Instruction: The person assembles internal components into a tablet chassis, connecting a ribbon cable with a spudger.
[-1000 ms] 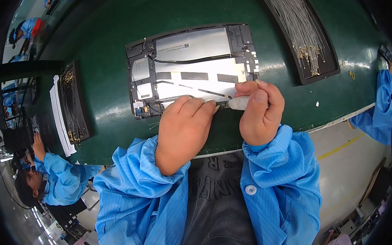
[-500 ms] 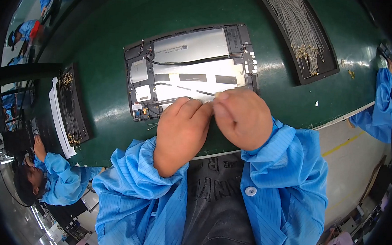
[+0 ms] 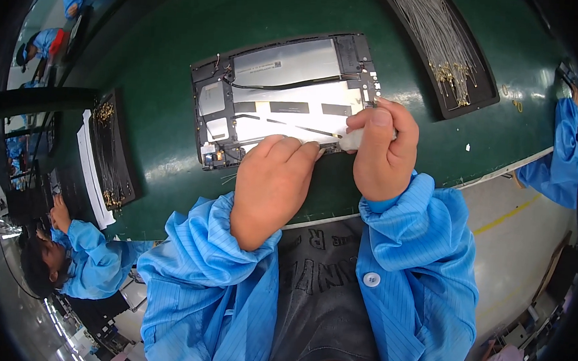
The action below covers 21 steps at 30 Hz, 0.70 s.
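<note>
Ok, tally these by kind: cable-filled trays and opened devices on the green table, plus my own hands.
Trays: 2 (left tray, right tray)
Device: 1 (opened device)
Hands: 2 (left hand, right hand)
Total: 5

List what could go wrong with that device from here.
The lower thin black cable on the rectangular black-framed silver device ends beside the right hand and might snag. The left hand covers part of the device's near edge, so parts beneath could be pressed unnoticed. Thin pale wires on the green tabletop by its near left corner might get trapped if it shifts.
</note>
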Available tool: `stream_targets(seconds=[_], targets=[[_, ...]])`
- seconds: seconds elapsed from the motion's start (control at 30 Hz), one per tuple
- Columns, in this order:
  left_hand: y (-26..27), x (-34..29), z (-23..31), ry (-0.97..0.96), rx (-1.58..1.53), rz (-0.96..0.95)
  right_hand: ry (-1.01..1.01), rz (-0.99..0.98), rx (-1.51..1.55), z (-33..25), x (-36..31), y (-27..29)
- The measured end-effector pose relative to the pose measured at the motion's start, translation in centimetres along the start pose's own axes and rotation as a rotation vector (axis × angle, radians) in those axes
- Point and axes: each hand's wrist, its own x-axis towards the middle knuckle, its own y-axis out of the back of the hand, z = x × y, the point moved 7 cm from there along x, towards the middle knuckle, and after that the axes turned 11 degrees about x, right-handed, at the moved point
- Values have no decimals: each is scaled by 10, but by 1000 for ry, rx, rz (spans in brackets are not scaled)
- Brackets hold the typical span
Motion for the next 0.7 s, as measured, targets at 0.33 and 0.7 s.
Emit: stream_targets(seconds=[0.33,0.7], targets=[[-1,2,-1,8,9,-57,125,-32,-38,-2,-4,0],[-2,3,-3,45,-22,-152,184,-89,-33,-3,-5,-3]])
